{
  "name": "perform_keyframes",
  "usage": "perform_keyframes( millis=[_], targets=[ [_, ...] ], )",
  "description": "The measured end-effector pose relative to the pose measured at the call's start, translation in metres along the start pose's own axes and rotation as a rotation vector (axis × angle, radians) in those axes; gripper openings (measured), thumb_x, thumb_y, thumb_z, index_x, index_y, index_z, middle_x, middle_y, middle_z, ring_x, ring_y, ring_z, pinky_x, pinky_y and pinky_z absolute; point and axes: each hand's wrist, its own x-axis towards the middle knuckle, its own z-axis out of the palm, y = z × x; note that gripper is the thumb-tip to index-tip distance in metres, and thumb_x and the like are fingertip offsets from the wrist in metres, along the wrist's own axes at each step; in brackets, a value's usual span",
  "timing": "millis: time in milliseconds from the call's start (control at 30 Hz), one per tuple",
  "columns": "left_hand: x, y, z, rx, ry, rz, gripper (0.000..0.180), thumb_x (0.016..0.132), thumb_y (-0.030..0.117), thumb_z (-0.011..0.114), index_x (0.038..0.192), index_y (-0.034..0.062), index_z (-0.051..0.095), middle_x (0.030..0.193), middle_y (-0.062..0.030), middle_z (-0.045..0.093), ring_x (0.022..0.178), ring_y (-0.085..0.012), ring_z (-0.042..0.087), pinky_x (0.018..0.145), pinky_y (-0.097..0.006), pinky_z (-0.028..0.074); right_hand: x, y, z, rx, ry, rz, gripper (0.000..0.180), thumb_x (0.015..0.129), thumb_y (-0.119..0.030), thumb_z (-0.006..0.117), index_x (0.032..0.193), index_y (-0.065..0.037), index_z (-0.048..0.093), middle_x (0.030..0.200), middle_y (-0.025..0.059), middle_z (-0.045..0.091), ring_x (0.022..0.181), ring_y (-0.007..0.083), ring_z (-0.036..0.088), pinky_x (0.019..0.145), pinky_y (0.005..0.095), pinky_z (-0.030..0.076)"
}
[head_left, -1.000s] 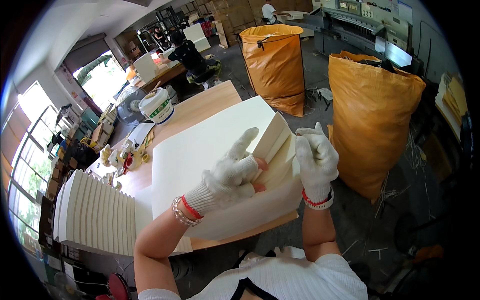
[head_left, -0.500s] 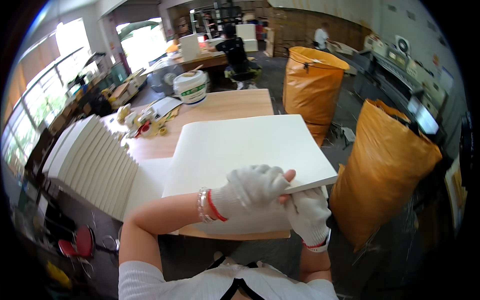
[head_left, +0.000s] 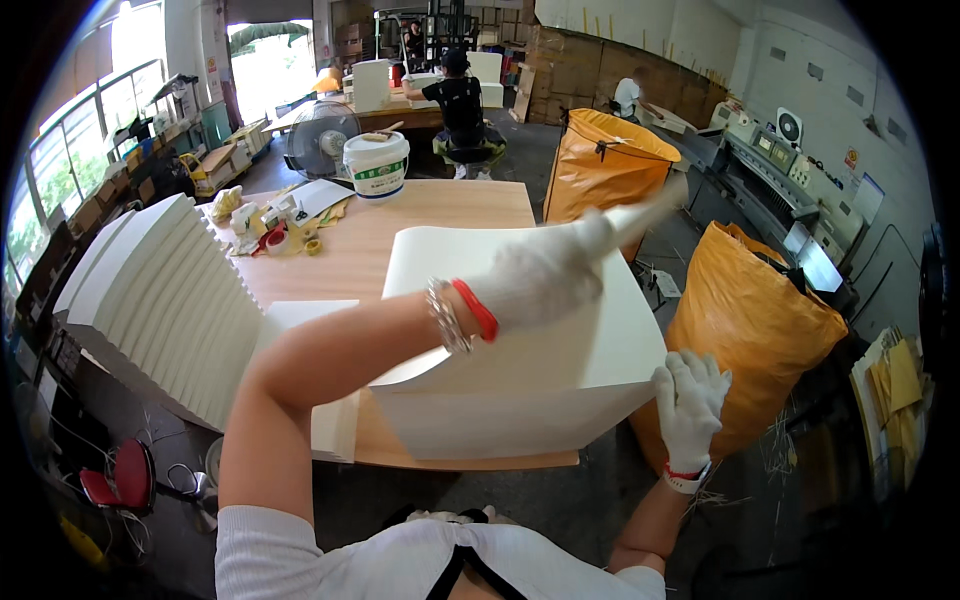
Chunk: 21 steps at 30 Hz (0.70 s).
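My left hand (head_left: 555, 268), in a white knit glove with bare fingertips earlier, is raised over a thick stack of large white sheets (head_left: 520, 420). Motion smears its fingers. A pale, long blurred shape (head_left: 650, 212) reaches from it toward the upper right; whether this is fingers or something held, I cannot tell. My right hand (head_left: 692, 402), also gloved, is open, with fingers outstretched against the stack's near right corner. The top sheets bend upward along their left side, and my left forearm hides part of them. A lower pile of white sheets (head_left: 335, 430) lies just left of the stack.
A fanned row of thick white blocks (head_left: 165, 300) stands at the left. On the wooden table (head_left: 460, 205) are a white bucket (head_left: 376, 165) and tape rolls (head_left: 277, 242). Two orange sacks (head_left: 745, 330) stand at the right. Two people (head_left: 460, 105) work farther back.
My hands have parted: the left has swung up and away from the near right corner, while the right has shifted rightward and opened. The view has shifted slightly.
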Motion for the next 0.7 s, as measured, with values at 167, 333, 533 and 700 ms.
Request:
perform_keyframes(
  millis=[167, 333, 533, 700],
  targets=[
    [-0.055, -0.037, -0.075, -0.434, 0.673, 0.331, 0.034, 0.085, 0.002, 0.066, 0.116, 0.0045, 0.051, 0.096, -0.0106, 0.065, 0.089, -0.0177, 0.064, 0.074, -0.03, 0.053, 0.005, -0.059, -0.007, 0.155, 0.195, -0.119, 0.038, 0.088, -0.017, 0.069, 0.123, -0.001, 0.064, 0.126, 0.0161, 0.064, 0.122, 0.038, 0.056, 0.112, 0.0549, 0.034],
    [-0.122, -0.095, -0.111, -0.568, 1.041, 0.52, 0.033, 0.091, 0.003, 0.064, 0.122, -0.0002, 0.054, 0.104, -0.0043, 0.063, 0.086, -0.0115, 0.058, 0.076, -0.028, 0.05, 0.018, -0.197, 0.005, 0.594, -0.125, -0.597, 0.039, 0.085, -0.019, 0.071, 0.12, -0.003, 0.063, 0.125, 0.0152, 0.062, 0.12, 0.0353, 0.056, 0.105, 0.0505, 0.041],
    [-0.165, -0.174, -0.114, -0.93, 1.355, 0.566, 0.032, 0.092, 0.003, 0.062, 0.123, 0.002, 0.055, 0.111, -0.0068, 0.063, 0.095, -0.0148, 0.063, 0.083, -0.028, 0.054, 0.003, -0.27, 0.028, 0.536, -0.128, -0.701, 0.037, 0.081, -0.031, 0.075, 0.103, -0.005, 0.062, 0.115, 0.0112, 0.062, 0.112, 0.0322, 0.058, 0.098, 0.0541, 0.044],
    [-0.184, -0.201, -0.132, -1.044, 1.448, 0.469, 0.038, 0.092, 0.002, 0.058, 0.13, 0.0013, 0.053, 0.114, -0.0083, 0.064, 0.098, -0.0167, 0.063, 0.084, -0.029, 0.054, 0.003, -0.27, 0.027, 0.512, -0.118, -0.688, 0.041, 0.078, -0.03, 0.077, 0.105, -0.004, 0.06, 0.115, 0.0133, 0.062, 0.111, 0.0324, 0.059, 0.097, 0.055, 0.045]
  ],
)
